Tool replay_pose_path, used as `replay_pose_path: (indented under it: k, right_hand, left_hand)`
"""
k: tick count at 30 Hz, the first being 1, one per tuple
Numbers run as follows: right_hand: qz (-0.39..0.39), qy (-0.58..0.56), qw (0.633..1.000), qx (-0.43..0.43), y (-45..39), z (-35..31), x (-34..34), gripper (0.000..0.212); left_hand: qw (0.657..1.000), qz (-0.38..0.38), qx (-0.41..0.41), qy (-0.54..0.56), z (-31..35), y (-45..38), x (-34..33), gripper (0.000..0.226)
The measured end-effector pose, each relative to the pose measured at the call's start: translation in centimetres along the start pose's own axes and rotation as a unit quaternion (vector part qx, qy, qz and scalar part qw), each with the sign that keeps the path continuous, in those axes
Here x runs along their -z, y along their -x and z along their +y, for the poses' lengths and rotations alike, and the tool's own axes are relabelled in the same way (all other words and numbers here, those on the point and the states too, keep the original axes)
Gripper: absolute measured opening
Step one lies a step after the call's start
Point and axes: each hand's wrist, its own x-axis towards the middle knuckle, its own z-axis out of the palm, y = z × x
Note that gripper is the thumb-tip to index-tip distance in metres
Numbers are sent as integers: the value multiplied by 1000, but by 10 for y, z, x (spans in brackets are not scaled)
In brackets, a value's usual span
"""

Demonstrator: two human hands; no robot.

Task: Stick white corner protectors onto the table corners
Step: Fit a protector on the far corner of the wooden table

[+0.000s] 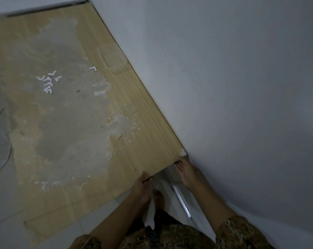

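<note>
A light wooden table (134, 123) with a worn grey patch runs along the wall. At its near right corner sits a white corner protector (183, 152), pressed against the wall side. My right hand (185, 170) reaches up to that corner, fingertips touching the table edge just under the protector. My left hand (143, 186) grips the table's near edge, thumb on top, fingers below. Several loose white corner protectors (49, 80) lie in a cluster far up the tabletop, and one more corner protector (93, 68) lies apart to their right.
A grey wall (242, 87) borders the table's right edge. A clear plastic tray (112, 58) rests on the table by the wall. A white tiled floor (62, 236) and a metal rail (181, 202) lie below; my foot (158, 196) stands by the table.
</note>
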Motion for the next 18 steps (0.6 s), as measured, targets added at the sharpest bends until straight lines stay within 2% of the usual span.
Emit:
replay_pose_path:
  k: [3, 18]
  right_hand:
    - [8, -4, 1000, 4, 2, 2, -2, 45]
    - [23, 12, 1000, -4, 6, -2, -2, 41]
  left_hand:
    - [1000, 1, -24, -15, 1, 4, 0, 46]
    - [999, 3, -29, -25, -2, 4, -2, 49]
